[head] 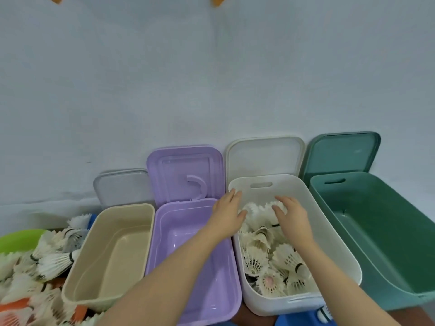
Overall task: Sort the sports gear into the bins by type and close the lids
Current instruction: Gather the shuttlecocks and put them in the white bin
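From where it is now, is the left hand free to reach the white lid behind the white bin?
Probably yes: the left hand hovers at the white bin's far left rim, and nothing blocks the white lid.

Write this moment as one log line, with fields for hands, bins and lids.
hands: left hand and right hand open over shuttlecocks | white bin: shuttlecocks inside | beige, purple, green bins: no gear visible | lids: all open

Pale blue wall (211, 78) behind; two orange bits (217, 0) at top edge.

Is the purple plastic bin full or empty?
Empty: the purple plastic bin shows its bare floor, lid standing open behind.
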Demonstrator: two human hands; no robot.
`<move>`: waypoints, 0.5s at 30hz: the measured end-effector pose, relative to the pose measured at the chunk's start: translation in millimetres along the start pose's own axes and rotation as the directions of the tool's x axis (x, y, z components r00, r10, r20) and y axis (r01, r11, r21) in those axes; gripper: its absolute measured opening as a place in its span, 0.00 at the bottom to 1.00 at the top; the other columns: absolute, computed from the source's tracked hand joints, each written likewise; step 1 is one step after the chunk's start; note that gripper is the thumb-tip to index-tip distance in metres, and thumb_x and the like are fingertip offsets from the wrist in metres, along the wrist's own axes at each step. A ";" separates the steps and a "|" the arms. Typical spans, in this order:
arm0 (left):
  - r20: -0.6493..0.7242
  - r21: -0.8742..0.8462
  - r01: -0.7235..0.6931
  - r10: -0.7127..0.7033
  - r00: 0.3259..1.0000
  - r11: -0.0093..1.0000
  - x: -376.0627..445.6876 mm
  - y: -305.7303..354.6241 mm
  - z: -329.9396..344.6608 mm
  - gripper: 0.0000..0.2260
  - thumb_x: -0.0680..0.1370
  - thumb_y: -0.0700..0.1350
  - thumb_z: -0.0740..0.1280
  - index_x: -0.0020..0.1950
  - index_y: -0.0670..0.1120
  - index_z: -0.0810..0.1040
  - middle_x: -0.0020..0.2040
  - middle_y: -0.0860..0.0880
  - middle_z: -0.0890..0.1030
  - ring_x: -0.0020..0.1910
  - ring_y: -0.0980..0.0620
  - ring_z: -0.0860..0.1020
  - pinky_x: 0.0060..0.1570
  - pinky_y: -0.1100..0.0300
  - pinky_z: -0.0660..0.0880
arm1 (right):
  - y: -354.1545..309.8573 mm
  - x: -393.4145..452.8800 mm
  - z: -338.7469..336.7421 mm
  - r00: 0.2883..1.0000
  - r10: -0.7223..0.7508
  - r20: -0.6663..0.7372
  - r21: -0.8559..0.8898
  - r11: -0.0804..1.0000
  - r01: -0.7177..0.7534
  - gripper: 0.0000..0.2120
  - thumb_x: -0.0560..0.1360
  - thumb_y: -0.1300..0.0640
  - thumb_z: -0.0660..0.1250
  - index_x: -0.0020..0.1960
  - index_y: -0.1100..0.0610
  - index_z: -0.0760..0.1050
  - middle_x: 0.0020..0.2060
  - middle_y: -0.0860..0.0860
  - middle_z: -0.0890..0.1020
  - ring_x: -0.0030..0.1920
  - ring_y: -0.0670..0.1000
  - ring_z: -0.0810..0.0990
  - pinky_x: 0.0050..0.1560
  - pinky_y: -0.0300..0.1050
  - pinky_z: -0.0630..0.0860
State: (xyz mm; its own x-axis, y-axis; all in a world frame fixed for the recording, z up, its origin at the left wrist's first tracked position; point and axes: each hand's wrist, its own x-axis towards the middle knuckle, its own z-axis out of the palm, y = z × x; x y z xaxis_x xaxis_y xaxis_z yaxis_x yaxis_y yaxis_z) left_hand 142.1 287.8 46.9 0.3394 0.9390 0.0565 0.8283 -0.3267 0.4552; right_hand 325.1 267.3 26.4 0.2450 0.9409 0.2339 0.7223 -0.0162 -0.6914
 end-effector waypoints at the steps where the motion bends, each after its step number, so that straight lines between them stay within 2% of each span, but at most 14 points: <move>1: -0.005 0.043 -0.009 0.009 1.000 0.999 -2.5 -2.9 -0.7 0.25 0.81 0.49 0.57 0.76 0.45 0.55 0.76 0.44 0.54 0.75 0.48 0.53 0.70 0.55 0.51 | 1.1 0.0 1.5 0.999 0.004 0.047 -0.030 1.000 -0.003 0.15 0.78 0.58 0.62 0.64 0.56 0.74 0.62 0.51 0.75 0.61 0.52 0.74 0.58 0.45 0.69; 4: -0.055 0.148 -0.053 0.062 0.997 0.988 -17.0 -14.2 -8.3 0.22 0.81 0.49 0.56 0.74 0.46 0.59 0.75 0.48 0.58 0.73 0.51 0.56 0.69 0.57 0.52 | -1.5 -8.1 4.0 0.992 -0.032 0.119 -0.100 0.994 0.044 0.15 0.78 0.57 0.61 0.64 0.55 0.73 0.63 0.50 0.74 0.61 0.52 0.73 0.57 0.46 0.70; 8: -0.095 0.266 -0.049 0.076 0.993 0.963 -41.7 -30.6 -27.0 0.20 0.82 0.49 0.54 0.73 0.48 0.62 0.75 0.49 0.60 0.72 0.51 0.59 0.67 0.58 0.51 | -19.0 -27.1 3.4 0.982 -0.148 0.114 -0.126 0.979 0.162 0.14 0.78 0.57 0.61 0.62 0.55 0.75 0.59 0.51 0.76 0.57 0.52 0.75 0.56 0.47 0.71; 15: -0.166 0.297 -0.057 0.110 0.980 0.953 -100.3 -63.5 -64.1 0.17 0.81 0.49 0.56 0.68 0.47 0.69 0.71 0.50 0.67 0.69 0.50 0.65 0.66 0.55 0.56 | -80.4 -69.2 15.2 0.923 -0.369 0.109 -0.128 0.916 0.381 0.10 0.75 0.59 0.65 0.56 0.57 0.79 0.50 0.53 0.80 0.51 0.55 0.78 0.48 0.47 0.71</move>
State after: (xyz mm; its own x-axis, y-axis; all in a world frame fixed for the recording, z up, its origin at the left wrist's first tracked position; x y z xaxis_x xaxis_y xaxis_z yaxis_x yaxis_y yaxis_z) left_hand 26.8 221.3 69.3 0.3498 0.9022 0.2525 0.9027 -0.3967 0.1667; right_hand 240.3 208.7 55.4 -0.1108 0.9115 0.3961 0.8375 0.3002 -0.4565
